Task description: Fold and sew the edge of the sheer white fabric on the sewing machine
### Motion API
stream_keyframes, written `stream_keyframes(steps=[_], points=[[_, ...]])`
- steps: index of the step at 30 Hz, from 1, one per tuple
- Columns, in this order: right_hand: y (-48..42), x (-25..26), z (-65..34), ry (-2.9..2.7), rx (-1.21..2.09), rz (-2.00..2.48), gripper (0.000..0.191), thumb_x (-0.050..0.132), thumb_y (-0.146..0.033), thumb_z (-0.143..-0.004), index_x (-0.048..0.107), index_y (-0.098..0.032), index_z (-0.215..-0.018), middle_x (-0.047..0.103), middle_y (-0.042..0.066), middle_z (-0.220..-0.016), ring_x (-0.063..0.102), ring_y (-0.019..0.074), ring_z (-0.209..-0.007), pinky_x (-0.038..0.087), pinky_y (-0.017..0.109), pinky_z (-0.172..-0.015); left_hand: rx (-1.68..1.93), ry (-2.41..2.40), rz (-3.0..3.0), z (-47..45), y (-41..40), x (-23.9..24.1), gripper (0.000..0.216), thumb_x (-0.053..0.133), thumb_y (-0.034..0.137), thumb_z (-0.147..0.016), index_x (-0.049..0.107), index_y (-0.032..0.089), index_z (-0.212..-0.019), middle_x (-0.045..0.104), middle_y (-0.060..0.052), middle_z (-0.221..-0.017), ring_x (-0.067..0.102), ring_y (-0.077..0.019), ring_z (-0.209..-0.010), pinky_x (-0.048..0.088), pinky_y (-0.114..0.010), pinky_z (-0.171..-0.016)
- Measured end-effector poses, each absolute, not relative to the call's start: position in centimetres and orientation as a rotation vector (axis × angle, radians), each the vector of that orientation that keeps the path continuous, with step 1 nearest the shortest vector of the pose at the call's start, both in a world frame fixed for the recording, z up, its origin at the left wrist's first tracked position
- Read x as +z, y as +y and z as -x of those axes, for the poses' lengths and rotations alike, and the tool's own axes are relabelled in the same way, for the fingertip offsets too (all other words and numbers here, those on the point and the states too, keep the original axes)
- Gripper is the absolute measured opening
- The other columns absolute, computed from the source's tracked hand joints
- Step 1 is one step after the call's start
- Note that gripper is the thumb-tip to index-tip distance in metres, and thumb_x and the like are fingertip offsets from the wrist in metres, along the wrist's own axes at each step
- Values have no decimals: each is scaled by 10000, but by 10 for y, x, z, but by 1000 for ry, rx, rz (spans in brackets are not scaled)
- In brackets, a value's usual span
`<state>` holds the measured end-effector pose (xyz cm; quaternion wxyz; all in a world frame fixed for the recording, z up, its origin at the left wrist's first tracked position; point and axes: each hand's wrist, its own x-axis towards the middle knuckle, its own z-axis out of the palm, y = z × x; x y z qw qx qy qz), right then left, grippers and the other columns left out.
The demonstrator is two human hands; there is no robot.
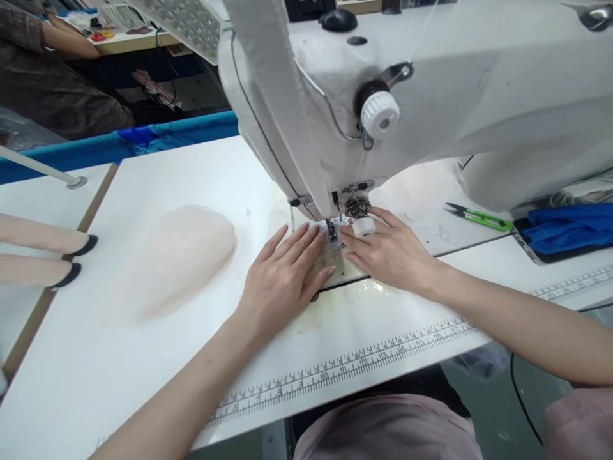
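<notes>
My left hand (pixel 282 278) lies flat on the white table (pixel 143 358), fingers spread, pressing a small pale piece of fabric (pixel 317 228) toward the needle and presser foot (pixel 331 231) of a white sewing machine (pixel 383 83). My right hand (pixel 390 252) rests just right of the needle, fingertips on the same piece at the metal needle plate (pixel 335 265). Neither hand grips anything; both press down.
A pile of sheer pale fabric (pixel 175 255) lies left of my hands. Green thread snips (pixel 481 218) and blue cloth (pixel 569 230) sit at the right. A ruler strip (pixel 345 367) runs along the front edge. Another person (pixel 52 83) sits at the far left.
</notes>
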<state>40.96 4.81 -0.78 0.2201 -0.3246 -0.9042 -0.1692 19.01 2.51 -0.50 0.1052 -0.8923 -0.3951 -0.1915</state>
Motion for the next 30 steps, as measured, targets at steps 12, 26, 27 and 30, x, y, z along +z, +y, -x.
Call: stream_keyframes(steps=[12,26,27,30], points=[[32,4,-403,-2485,-421,787,231,432,-238,-978,640,-150,-1027,703,25,-797,578,186,-875,394,348,-767,-607,-1097,2456,-186,18,13,116,546,248,-895,601,215,-798,703,-19,-774,636,-216,-712,427,-415,-717],[22,2,-397,-2595,-226,921,262,406,-101,-942,653,-111,-1028,680,114,-1077,623,212,-964,530,319,-753,-562,-1053,2748,-183,31,-2,392,370,34,-904,543,137,-1241,663,-117,-1137,620,-208,-1095,372,-495,-1093],[23,2,-398,-2596,-224,976,247,415,-144,-954,658,-116,-986,680,119,-1079,631,212,-924,531,322,-723,-548,-1057,2745,-184,31,-2,393,363,31,-905,550,131,-1236,663,-122,-1115,637,-205,-1048,346,-521,-1105],[29,1,-400,-2561,-190,1118,256,438,-258,-974,649,-113,-961,674,131,-1125,634,225,-963,533,320,-711,-537,-1042,2744,-188,29,-1,376,387,49,-906,586,145,-1210,670,-114,-1072,640,-225,-1023,318,-574,-1103]])
